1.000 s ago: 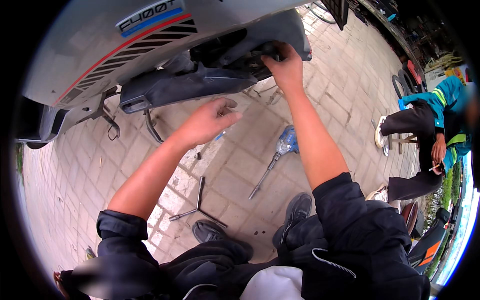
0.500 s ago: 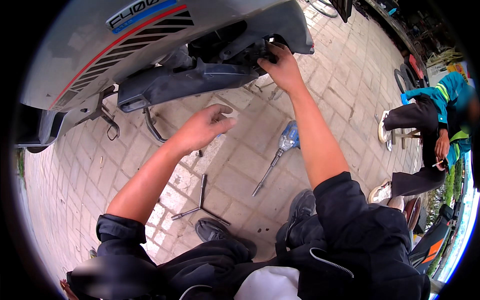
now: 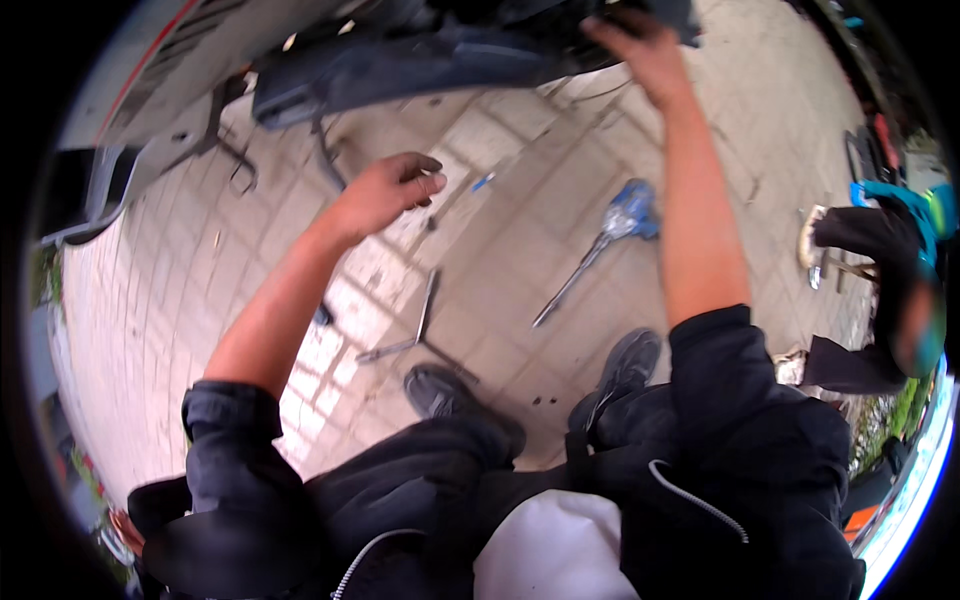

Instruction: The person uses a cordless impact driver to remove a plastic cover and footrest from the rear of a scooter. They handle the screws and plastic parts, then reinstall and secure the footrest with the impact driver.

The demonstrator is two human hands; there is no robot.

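My right hand (image 3: 650, 60) reaches up to the rear underside of a grey scooter (image 3: 190, 75). Its fingertips are blurred against dark parts there, so whether they grip anything is unclear. A long dark plastic cover (image 3: 400, 80) runs along the scooter's lower edge, left of that hand. My left hand (image 3: 392, 195) hovers over the paving below the cover, fingers loosely bent and apart, with nothing in it. Between my arms lies a blue power tool (image 3: 628, 212) with a long metal shaft. A three-armed Y-shaped socket wrench (image 3: 427, 312) lies nearer my feet.
Brick paving (image 3: 500, 260) spreads under everything. A small blue item (image 3: 484, 182) lies near my left hand. The scooter's stand (image 3: 325, 150) comes down to the ground. At the right, a person in dark trousers (image 3: 850, 365) and a teal jacket sits on a low stool.
The view has shifted, so the scooter sits higher in the picture and the floor tools appear further right and up. My left hand shows less gap between its fingers; my right stays at the scooter.
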